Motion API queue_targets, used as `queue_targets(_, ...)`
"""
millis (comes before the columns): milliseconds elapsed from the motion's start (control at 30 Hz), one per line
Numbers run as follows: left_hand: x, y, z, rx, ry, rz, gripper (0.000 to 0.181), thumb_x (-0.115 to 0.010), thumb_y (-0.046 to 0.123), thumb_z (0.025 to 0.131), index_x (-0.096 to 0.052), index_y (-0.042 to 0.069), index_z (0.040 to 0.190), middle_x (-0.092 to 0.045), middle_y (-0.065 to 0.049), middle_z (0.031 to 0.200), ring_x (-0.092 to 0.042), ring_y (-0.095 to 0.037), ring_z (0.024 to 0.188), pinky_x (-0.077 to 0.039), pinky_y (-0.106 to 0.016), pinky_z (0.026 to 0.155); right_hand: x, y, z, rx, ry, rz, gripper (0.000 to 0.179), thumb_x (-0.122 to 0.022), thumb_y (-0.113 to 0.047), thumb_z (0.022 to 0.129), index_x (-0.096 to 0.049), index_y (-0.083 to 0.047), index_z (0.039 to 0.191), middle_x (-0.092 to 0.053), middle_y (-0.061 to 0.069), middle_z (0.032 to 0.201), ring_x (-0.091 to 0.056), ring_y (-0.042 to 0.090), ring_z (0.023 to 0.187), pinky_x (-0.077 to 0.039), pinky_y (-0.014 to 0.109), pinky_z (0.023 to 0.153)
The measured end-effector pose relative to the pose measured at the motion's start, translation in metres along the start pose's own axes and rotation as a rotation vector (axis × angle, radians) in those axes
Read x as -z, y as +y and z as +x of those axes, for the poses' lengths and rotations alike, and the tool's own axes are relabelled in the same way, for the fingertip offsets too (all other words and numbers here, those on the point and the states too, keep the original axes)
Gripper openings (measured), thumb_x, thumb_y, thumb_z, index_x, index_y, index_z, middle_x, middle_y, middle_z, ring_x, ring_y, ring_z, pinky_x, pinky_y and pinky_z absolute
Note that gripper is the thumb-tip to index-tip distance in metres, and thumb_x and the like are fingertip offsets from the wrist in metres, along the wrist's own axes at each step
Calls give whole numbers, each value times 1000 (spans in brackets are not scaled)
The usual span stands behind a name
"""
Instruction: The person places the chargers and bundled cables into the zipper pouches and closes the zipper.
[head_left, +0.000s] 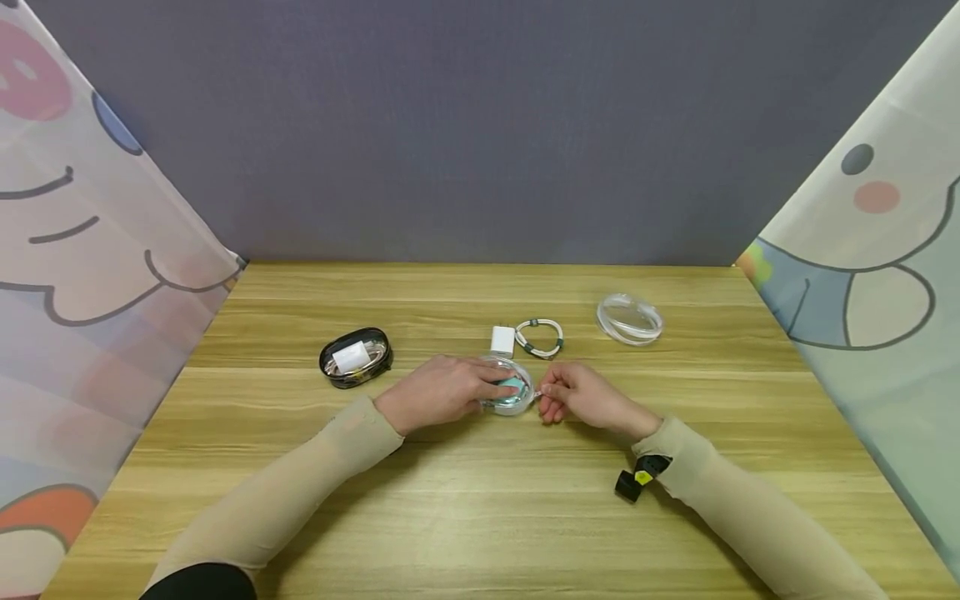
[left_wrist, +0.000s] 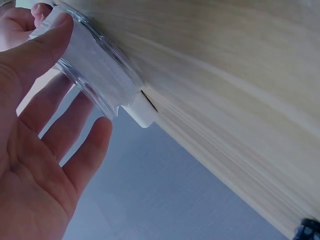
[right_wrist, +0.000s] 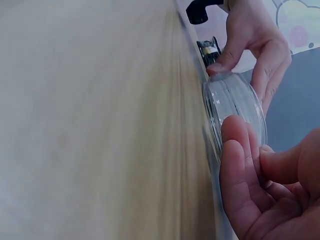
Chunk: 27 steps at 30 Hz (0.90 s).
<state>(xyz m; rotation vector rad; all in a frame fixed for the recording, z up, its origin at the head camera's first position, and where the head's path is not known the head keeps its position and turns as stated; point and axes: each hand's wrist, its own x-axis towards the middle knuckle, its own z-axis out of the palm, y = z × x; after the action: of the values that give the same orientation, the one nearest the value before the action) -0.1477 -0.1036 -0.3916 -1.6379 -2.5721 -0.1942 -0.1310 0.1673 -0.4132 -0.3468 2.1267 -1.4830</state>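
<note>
Near the middle of the table sits a clear oval zip case (head_left: pixel 522 403) with a light teal item (head_left: pixel 510 390) inside. My left hand (head_left: pixel 442 390) grips it from the left, with its fingers over the top and the thumb along the near side. At the case's right end, my right hand (head_left: pixel 583 400) pinches a small zipper pull (head_left: pixel 537 394) between thumb and index finger. In the left wrist view, the thumb presses the side wall of the case (left_wrist: pixel 95 62). The right wrist view shows the right fingers beside the case (right_wrist: pixel 232 95); the pull is mostly hidden there.
Just behind the case are a white charger plug (head_left: pixel 502 342) and a coiled white cable (head_left: pixel 534 322) with dark ties. A black-trimmed clear case (head_left: pixel 358 381) holding a white plug and cable lies left. Another clear case (head_left: pixel 606 325) with white edging lies back right.
</note>
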Motion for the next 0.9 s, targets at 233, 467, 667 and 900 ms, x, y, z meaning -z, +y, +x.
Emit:
queue_targets(233,0,2,1,26,7,26,50,-77,16,86,-66,32,133,-58,8,140,-64,-16,115,-57,-34,70,-2,0,-6,28,-32,8,17,-43,2,104,-55,13,100,-67,17,85,-68,22,73,-58,32,65)
queue_targets(467,-1,4,2,46,14,35,50,-78,16,86,-67,32,132,-59,7,139,-64,-16,113,-56,-33,64,-8,1,-9,21,-54,54,18,-44,1,104,-55,13,99,-68,16,84,-68,22,72,-59,32,65)
queue_targets(667,-2,5,2,55,14,40,50,-80,19,85,-67,32,131,-59,7,138,-63,-13,114,-55,-30,59,-13,4,-9,12,-70,86,18,-45,-1,104,-56,13,99,-69,17,84,-69,23,73,-59,33,66)
queue_targets(900,-2,4,3,39,27,74,49,-81,23,84,-68,31,131,-60,6,137,-63,-17,115,-57,-32,70,-12,4,-7,2,-45,86,18,-44,-1,104,-56,11,101,-69,16,88,-69,24,77,-59,34,69)
